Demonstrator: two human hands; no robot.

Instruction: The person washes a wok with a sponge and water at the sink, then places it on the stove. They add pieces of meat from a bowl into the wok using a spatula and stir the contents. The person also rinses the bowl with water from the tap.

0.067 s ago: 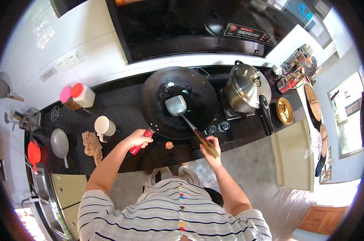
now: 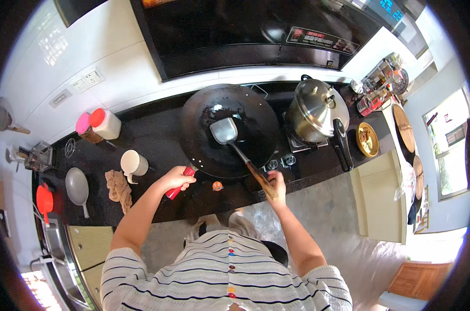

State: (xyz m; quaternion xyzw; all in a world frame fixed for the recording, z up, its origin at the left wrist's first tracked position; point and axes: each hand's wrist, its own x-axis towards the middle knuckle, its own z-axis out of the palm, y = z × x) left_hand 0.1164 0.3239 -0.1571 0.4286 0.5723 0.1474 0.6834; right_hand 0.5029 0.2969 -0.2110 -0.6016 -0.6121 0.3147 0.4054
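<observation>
A large black wok (image 2: 204,140) stands on the stove, a few small white specks on its rim. My left hand (image 2: 177,179) is closed round its red handle (image 2: 174,192), left of the wok. A metal wok spatula (image 2: 224,130) lies with its blade inside the wok, its wooden handle (image 2: 258,175) crossing the near right rim. My right hand (image 2: 278,189) is at the end of that handle; its fingers are smeared by motion, and I cannot tell whether they still grip the wood.
A steel pressure cooker (image 2: 318,109) stands right of the wok, its black handle pointing toward me. Beyond it is a yellow bowl of food (image 2: 368,139). On the left are a white mug (image 2: 134,163), a brown cloth (image 2: 119,189) and a grey pan (image 2: 77,185). The range hood (image 2: 256,36) overhangs the back.
The spatula's blade has slid slightly farther into the wok, and its handle end has shifted left. My right hand's fingers have moved on the handle. My left hand keeps its grip.
</observation>
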